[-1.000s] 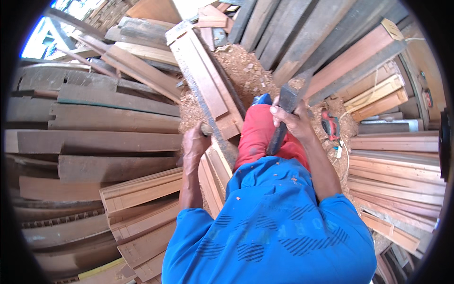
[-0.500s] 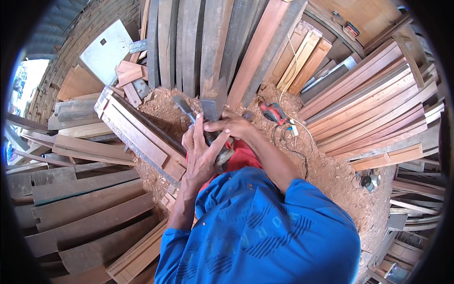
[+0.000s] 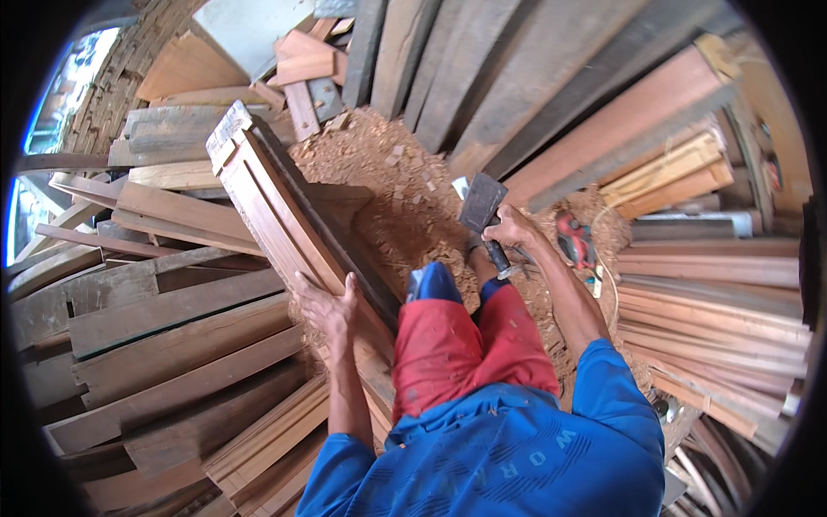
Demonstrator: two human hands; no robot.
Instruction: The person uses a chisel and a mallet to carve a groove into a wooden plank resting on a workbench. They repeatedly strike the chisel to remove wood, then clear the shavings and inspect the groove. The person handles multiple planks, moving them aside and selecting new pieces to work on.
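The long reddish board (image 3: 276,220) lies on a slant left of the person's legs, its far end pointing up and to the left. It has a narrow groove along its upper face, and a dark beam (image 3: 320,231) runs close along its right side. The left hand (image 3: 327,308) is at the board's left edge, flat and wide open, with the thumb apart from the fingers; whether the palm presses on the wood, I cannot tell. The right hand (image 3: 515,228) is closed round a dark tool (image 3: 482,202) with a broad, flat head, held well apart from the board and to its right. A black handle (image 3: 497,253) shows just below that hand; whether it is part of the same tool is unclear.

The ground is covered with wood shavings (image 3: 405,164) and small chips. On them, to the right, sits a red power tool (image 3: 575,241) with a pale cord (image 3: 612,302) near it. Weathered grey planks (image 3: 181,302) fan out on the left, and reddish planks (image 3: 706,302) are stacked on the right. Thick timbers (image 3: 517,69) stretch away at the top, with 2 yellowish boards (image 3: 676,164) beside them. Reddish offcuts (image 3: 306,67) lie heaped below a white panel (image 3: 250,30).
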